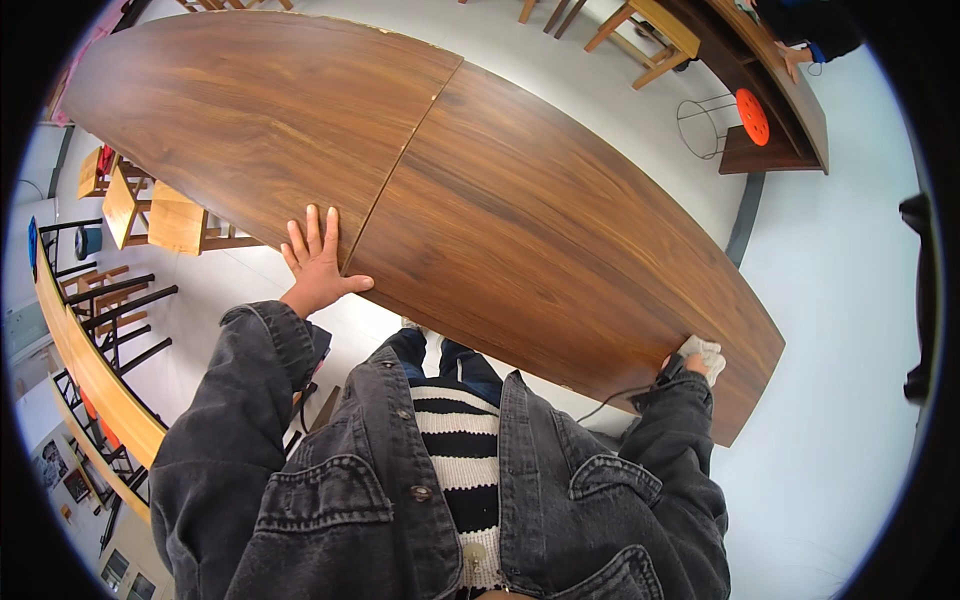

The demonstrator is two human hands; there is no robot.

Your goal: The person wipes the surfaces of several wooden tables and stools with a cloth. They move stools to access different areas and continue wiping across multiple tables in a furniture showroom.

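Observation:
A long brown wood-grain table (525, 202) stretches across the view before me, with a seam running over it. My left hand (319, 262) lies flat with spread fingers on the near edge, beside the seam, and holds nothing. Towards the table's right end, my right hand (696, 364) grips a whitish cloth (709, 352) against the top. Part of that hand is hidden by the cloth and the dark sleeve. A thin dark cable hangs near the right wrist.
Wooden stools (176, 217) stand at the left, close to the table. Beyond the table are another wooden stool (660, 34), an orange-topped stool (752, 117) and a dark desk (814, 131). Another person's hand (791, 58) rests on that desk. Light wooden tables (97, 360) line the lower left.

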